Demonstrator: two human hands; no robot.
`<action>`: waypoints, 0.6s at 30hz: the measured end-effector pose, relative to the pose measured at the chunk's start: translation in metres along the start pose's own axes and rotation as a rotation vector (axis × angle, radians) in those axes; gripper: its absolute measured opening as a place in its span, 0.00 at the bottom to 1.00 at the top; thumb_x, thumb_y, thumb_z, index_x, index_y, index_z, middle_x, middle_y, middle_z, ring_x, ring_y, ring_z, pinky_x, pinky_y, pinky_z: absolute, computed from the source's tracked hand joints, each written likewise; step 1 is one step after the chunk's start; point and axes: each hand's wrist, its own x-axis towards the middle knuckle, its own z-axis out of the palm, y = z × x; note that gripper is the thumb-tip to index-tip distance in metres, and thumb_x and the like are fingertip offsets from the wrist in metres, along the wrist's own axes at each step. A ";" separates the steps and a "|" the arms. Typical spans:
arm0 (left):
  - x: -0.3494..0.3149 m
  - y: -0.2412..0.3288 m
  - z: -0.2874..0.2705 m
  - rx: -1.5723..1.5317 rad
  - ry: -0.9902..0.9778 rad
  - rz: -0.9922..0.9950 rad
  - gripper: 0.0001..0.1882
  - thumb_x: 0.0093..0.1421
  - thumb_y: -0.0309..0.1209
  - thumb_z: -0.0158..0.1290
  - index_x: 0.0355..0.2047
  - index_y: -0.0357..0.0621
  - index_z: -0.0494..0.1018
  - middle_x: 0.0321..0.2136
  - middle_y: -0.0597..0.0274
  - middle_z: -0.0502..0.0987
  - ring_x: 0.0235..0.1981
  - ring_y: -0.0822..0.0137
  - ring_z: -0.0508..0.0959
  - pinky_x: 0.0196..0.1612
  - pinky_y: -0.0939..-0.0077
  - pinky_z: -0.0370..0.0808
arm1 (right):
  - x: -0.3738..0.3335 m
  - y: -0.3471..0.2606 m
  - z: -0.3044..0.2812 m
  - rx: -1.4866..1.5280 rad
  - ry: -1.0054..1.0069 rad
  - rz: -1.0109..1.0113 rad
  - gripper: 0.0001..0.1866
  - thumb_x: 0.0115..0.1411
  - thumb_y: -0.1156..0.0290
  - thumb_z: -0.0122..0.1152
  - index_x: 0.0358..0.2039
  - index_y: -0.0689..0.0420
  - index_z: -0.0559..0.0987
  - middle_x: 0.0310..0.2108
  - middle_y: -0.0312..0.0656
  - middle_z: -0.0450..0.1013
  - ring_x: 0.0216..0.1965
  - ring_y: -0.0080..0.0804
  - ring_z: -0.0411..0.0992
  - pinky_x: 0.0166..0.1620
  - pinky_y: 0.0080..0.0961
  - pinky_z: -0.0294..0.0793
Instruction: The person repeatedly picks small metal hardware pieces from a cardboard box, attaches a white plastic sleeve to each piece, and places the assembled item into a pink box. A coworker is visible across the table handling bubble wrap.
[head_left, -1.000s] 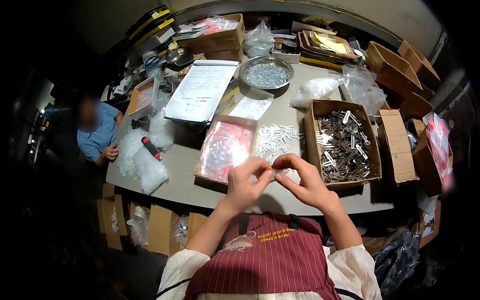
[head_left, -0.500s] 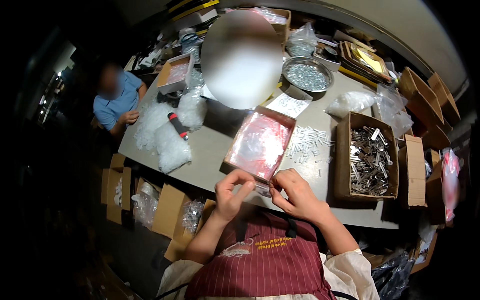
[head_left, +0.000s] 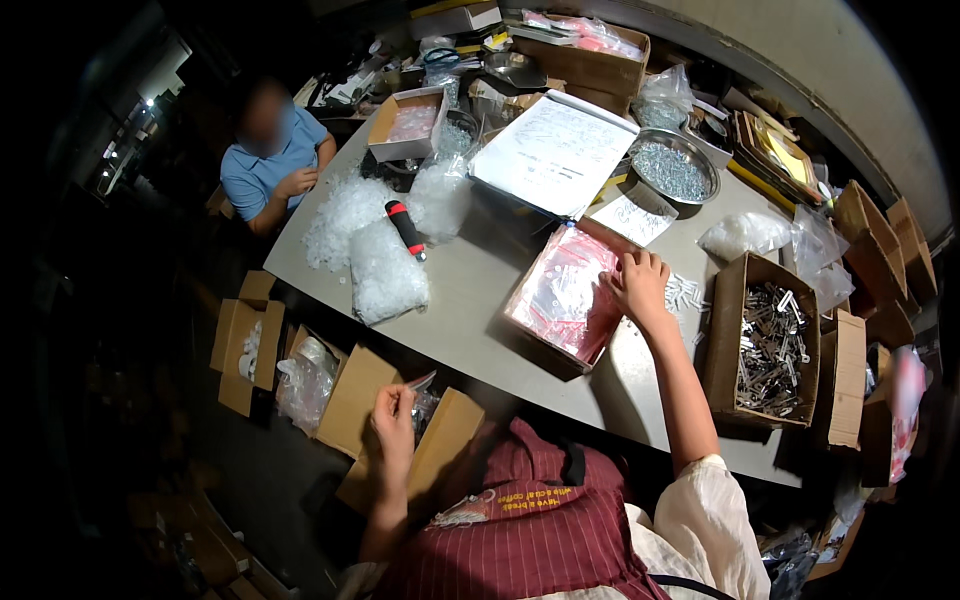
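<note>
My left hand (head_left: 393, 420) is closed, pinching a small clear zip bag (head_left: 424, 381) with a red strip, above an open cardboard carton (head_left: 449, 432) beside the table. What is inside the bag is hard to see. My right hand (head_left: 641, 288) rests at the right side of a box of clear zip bags (head_left: 565, 290). Its fingers are bent but apart, touching or just above the top bags, and nothing shows in them. Small white pieces (head_left: 686, 294) lie on the table to the right of that hand.
A carton of metal clips (head_left: 773, 345) stands at the right. A steel bowl of small parts (head_left: 672, 168) and a clipboard with paper (head_left: 555, 150) are behind the bags. At the left lie a red-and-black tool (head_left: 405, 231) and bags of clear pieces (head_left: 386, 280). A person in blue (head_left: 268, 165) sits beyond.
My hands were together at the near table edge over a small bag. The left has gone down and left with it; the right has moved forward to the bag box. The view has shifted.
</note>
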 end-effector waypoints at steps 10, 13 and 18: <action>0.004 0.052 0.049 0.556 -0.145 0.404 0.16 0.62 0.21 0.53 0.51 0.36 0.72 0.49 0.45 0.76 0.51 0.46 0.77 0.54 0.58 0.75 | -0.015 -0.024 -0.065 0.503 0.038 -0.216 0.15 0.51 0.83 0.62 0.41 0.58 0.81 0.41 0.47 0.77 0.47 0.46 0.73 0.53 0.40 0.70; 0.001 0.137 0.106 0.507 -0.302 0.656 0.23 0.62 0.23 0.54 0.57 0.34 0.69 0.57 0.42 0.71 0.57 0.40 0.72 0.59 0.54 0.71 | -0.036 -0.058 -0.112 0.404 0.020 -0.459 0.19 0.47 0.80 0.60 0.42 0.57 0.79 0.34 0.46 0.73 0.41 0.47 0.72 0.42 0.39 0.74; -0.009 0.177 0.157 0.338 -0.572 0.670 0.16 0.61 0.22 0.56 0.50 0.37 0.74 0.41 0.47 0.78 0.41 0.47 0.80 0.44 0.62 0.77 | -0.066 -0.085 -0.166 0.617 -0.057 -0.570 0.21 0.49 0.84 0.65 0.46 0.59 0.78 0.37 0.46 0.74 0.40 0.44 0.74 0.41 0.35 0.75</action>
